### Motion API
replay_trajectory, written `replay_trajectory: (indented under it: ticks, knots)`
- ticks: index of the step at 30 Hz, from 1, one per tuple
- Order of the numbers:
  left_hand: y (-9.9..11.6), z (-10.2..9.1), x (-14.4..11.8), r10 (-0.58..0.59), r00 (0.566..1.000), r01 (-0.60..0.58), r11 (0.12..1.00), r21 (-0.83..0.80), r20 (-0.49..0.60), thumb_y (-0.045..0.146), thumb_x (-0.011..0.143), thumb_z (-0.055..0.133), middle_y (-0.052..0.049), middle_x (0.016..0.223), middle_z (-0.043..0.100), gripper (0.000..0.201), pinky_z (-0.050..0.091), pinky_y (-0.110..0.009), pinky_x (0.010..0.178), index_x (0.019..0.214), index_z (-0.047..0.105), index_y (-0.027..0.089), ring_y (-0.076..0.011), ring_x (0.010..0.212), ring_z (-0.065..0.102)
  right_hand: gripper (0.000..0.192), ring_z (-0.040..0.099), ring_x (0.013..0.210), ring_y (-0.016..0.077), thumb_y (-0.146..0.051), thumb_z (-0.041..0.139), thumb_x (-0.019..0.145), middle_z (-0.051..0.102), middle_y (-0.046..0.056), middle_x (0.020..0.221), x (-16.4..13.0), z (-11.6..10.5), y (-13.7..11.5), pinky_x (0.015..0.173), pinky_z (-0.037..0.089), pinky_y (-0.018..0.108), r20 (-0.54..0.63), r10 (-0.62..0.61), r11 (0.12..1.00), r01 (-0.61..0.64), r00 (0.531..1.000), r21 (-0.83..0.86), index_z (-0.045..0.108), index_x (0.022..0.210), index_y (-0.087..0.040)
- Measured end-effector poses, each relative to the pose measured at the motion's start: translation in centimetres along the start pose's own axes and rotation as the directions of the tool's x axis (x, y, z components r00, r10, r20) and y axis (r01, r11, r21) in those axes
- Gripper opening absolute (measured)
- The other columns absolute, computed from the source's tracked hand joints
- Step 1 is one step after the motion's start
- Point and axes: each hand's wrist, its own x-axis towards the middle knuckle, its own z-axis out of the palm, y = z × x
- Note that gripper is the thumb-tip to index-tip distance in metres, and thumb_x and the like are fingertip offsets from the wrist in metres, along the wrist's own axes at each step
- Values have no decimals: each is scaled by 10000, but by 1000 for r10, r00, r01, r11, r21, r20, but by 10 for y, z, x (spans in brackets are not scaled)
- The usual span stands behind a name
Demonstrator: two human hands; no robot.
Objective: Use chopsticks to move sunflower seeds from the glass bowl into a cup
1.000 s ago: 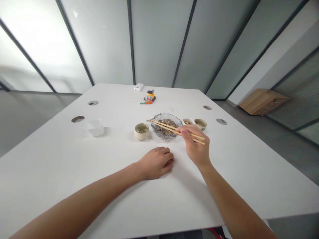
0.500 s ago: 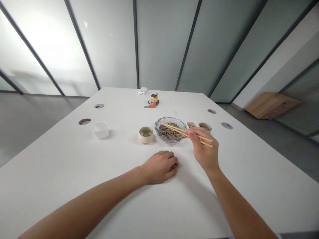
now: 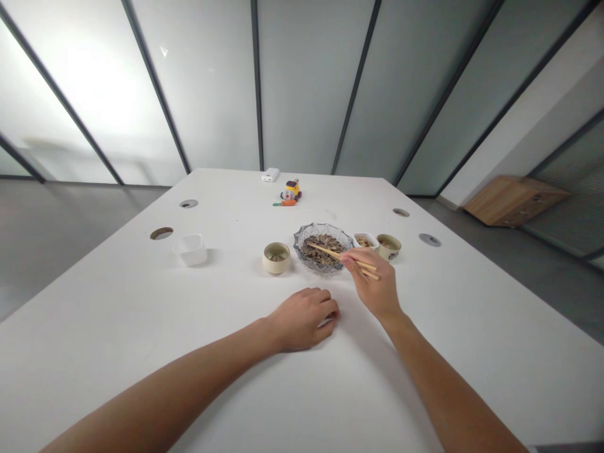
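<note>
My right hand (image 3: 375, 283) grips a pair of wooden chopsticks (image 3: 325, 251), pointing forward and left. Their tips are down at the striped sunflower seeds (image 3: 325, 242) in a clear glass bowl (image 3: 302, 257); whether a seed is pinched between them is too small to tell. My left hand (image 3: 304, 319) rests on the table in front of the bowl with its fingers loosely curled in, and nothing shows in it. A small cream cup (image 3: 276, 267) with a few seeds inside stands just left of the bowl.
Right of the bowl are a white dish (image 3: 374, 243) of light brown pieces and another cup (image 3: 389, 254). A clear plastic container (image 3: 190, 253) stands at left. Farther back lie a toy carrot (image 3: 285, 203), a yellow toy vehicle (image 3: 291, 190) and a white box-like device (image 3: 270, 175). Cable holes pierce the table (image 3: 226, 402).
My right hand has moved left and slightly down with the chopsticks, and their tips are lower among the seeds. More of the white dish and right cup shows. My left hand stays put.
</note>
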Motion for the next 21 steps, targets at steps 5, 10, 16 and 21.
replay_trajectory:
  ticks: [5,10,16,21]
  knots:
    - [0,0,0,-3,1000,3,1000,-8,-1,285,1062,602,-74,1091,692,118,527,-363,919,1114,670,203,-247,984,675,234,741,861,226,-426,659,1024,778,66,920,0,-1,-2,790,625,385,-24,0,1000,0,1000,-3,770,928,-244]
    - [0,-1,0,3,1000,-4,1000,-16,-6,270,1052,609,-67,1065,695,101,528,-356,890,1092,671,202,-241,961,679,202,748,892,234,-391,658,1028,793,63,941,4,-8,-11,822,625,407,-76,6,1000,-5,997,20,779,943,-253]
    - [0,-2,0,2,1000,-2,1000,9,-9,267,1023,652,-55,1013,694,83,522,-346,855,1056,680,197,-234,913,676,281,756,901,238,-462,652,1027,807,55,914,10,-16,-28,806,637,401,-45,76,991,-71,996,109,793,887,-262]
    - [1,-3,1,-1,1000,1,1000,9,-3,260,1023,635,-49,1009,691,71,529,-356,847,1029,675,202,-230,903,677,265,758,906,240,-458,679,1010,811,57,921,6,-9,-36,814,637,396,44,76,983,-82,996,163,797,889,-254]
